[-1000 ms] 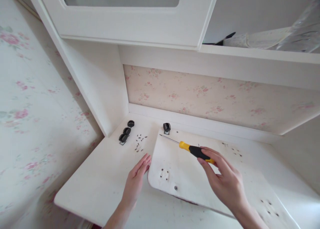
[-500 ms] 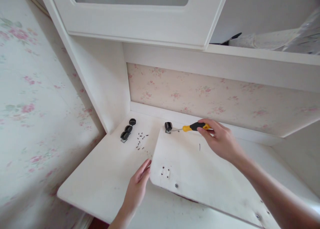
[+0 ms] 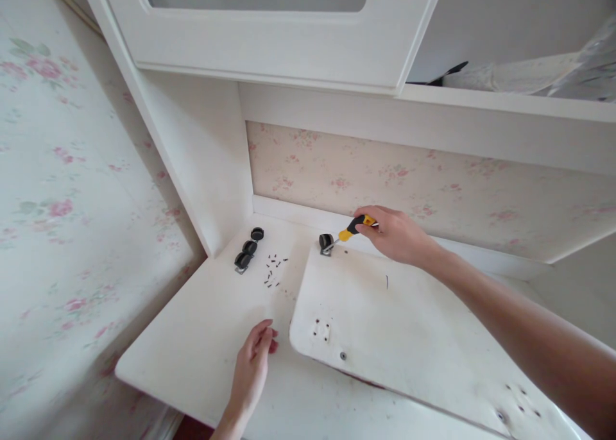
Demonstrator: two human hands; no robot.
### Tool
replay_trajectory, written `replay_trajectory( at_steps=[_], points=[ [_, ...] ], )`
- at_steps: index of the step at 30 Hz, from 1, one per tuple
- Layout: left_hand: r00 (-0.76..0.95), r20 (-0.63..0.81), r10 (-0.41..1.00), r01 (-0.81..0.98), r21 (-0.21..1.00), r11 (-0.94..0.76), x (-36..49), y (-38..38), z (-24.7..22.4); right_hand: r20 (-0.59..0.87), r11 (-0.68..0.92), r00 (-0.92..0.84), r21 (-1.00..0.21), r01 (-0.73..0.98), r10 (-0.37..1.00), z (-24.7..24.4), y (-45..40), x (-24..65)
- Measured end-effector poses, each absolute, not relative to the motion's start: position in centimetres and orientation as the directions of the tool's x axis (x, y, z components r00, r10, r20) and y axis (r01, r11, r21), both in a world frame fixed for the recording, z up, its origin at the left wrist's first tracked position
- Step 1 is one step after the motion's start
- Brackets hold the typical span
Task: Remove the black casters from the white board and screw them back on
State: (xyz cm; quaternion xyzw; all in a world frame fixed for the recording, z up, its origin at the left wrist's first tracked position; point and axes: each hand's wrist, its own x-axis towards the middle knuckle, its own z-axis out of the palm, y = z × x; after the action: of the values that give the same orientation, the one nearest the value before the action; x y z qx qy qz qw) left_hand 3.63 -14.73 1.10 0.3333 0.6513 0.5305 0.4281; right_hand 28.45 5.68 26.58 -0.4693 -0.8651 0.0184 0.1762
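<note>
My right hand (image 3: pixel 392 231) is closed around the yellow and black handle of a screwdriver (image 3: pixel 355 227). The screwdriver slants down to the left, its tip at the metal plate of a black caster wheel (image 3: pixel 326 242) on the far left corner of a white board (image 3: pixel 380 318). Off the board's left edge, my left hand (image 3: pixel 253 356) hovers over the desk with loosely curled fingers and nothing visible in them. Loose dark screws (image 3: pixel 273 270) lie scattered beyond it. Three detached caster wheels (image 3: pixel 249 247) stand in a row further left.
The white desk (image 3: pixel 192 337) carries everything, with a cabinet door (image 3: pixel 269 42) and side panel above and around it. Screw holes (image 3: pixel 321 330) mark the board's near left corner, and a thin dark strip (image 3: pixel 387 282) lies on it. Floral wallpaper (image 3: pixel 62 235) covers the left wall.
My left hand has let go of the board's edge and drawn back left. The right hand has moved left and up, tilting the screwdriver more steeply at the caster.
</note>
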Motion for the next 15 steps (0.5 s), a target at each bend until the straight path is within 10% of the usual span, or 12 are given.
replay_trajectory(
  at_steps=[15],
  points=[
    [-0.393, -0.144, 0.908, 0.062, 0.981, 0.183, 3.6, -14.6, 1.4, 0.225, 0.587, -0.553, -0.124, 0.800, 0.802, 27.4, 7.2, 27.0]
  ],
)
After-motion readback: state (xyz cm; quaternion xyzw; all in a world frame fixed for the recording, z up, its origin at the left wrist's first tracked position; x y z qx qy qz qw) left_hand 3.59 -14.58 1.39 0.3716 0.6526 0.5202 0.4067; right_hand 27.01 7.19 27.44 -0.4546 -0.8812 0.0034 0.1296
